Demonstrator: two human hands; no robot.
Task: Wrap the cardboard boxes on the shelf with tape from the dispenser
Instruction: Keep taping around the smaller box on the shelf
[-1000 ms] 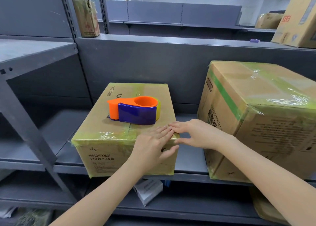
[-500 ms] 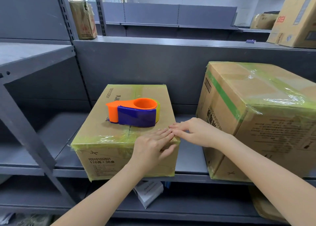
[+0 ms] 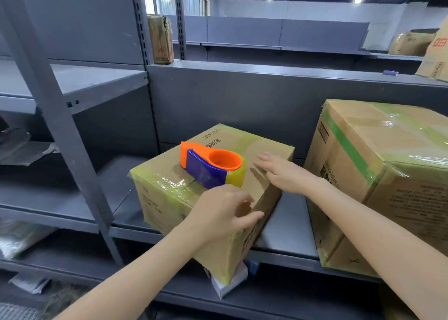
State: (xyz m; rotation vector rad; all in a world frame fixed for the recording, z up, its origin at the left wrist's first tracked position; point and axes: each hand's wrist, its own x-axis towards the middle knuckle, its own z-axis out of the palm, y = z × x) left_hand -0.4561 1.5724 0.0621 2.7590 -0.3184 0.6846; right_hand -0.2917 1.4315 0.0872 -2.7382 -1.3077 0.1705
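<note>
**Markings.** The small brown cardboard box (image 3: 164, 205), banded with yellowish-green transparent tape, carries a line of dark print on its top near the far corner. It reads upside down from this side and cannot be made out with certainty. The small print on its left-facing side is blurred. The large brown cardboard box (image 3: 378, 164), with a green tape stripe and clear wrap, shows a barcode-style label and blocks of dark text, all illegible. A tan carton at the far right of the upper shelf (image 3: 436, 53) bears red lettering, which the frame edge cuts off.

**Position and orientation.** The small box stands on the grey metal shelf (image 3: 286, 230), turned at an angle to the front lip. Its near lower corner projects past that lip, towards the viewer. Which of its sides is longer cannot be judged in this wide-angle view. The large box stands to its right, apart from it.

The orange and blue plastic tape dispenser (image 3: 211, 167) lies on its side on the small box's top, with the open orange core facing up. Its long axis runs from far left to near right. The orange nose points far left, and the yellowish tape roll is at the near-right end.

**Hands.**
- The left hand (image 3: 220, 213) has its grip closed on the box's near top corner. The fingers curl over the edge and the thumb lies along the right-facing side.
- The right hand (image 3: 286, 174) lies flat on the box top beside the dispenser, with the fingers straight and grasping nothing.
</note>
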